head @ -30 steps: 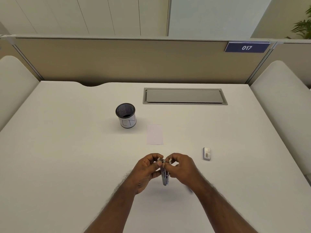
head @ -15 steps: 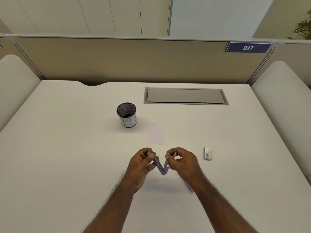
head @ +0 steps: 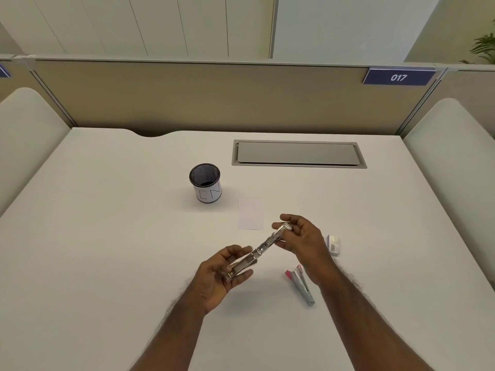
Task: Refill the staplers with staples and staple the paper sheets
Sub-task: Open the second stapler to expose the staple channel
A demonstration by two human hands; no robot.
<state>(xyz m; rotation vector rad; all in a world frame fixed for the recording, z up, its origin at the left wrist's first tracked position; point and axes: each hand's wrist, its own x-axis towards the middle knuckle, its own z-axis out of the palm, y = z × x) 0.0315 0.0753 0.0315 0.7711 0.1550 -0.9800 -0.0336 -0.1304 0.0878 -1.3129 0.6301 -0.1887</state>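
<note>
A small metal stapler (head: 263,247) is swung fully open into one long strip above the desk. My left hand (head: 222,274) grips its lower-left half and my right hand (head: 302,239) pinches its upper-right end. A second stapler (head: 301,285) with a pink tip lies on the desk under my right wrist. A small box of staples (head: 333,243) lies just right of my right hand. A small white paper sheet (head: 250,213) rests flat on the desk beyond my hands.
A black mesh pen cup (head: 205,182) with a white label stands at the centre left. A grey cable hatch (head: 298,153) is set into the white desk (head: 107,250) at the back. A beige partition (head: 187,97) walls the far edge.
The stapler went from folded between both hands, through a V shape, to fully spread out straight. My hands moved apart, which uncovered the second stapler on the desk.
</note>
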